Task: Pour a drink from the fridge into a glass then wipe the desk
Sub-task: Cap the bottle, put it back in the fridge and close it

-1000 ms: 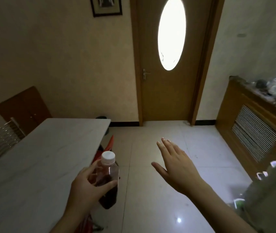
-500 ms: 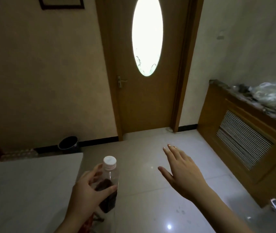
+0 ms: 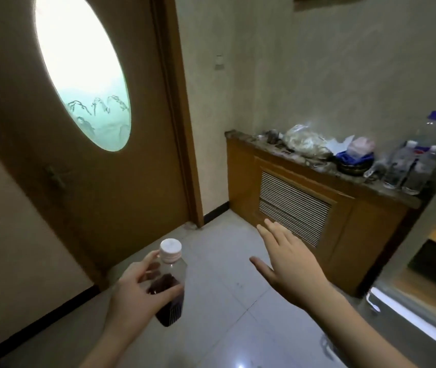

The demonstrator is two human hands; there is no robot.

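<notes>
There is a single view, from a wide-angle camera worn on the person's head. It looks forward and steeply down across a tiled floor (image 3: 238, 301) toward a wooden door (image 3: 121, 181) on the left and a low cabinet (image 3: 357, 229) along the right wall. Both forearms rise from the bottom edge, close to the lens. Straight lines bow and the room tilts, the door leaning left.
</notes>
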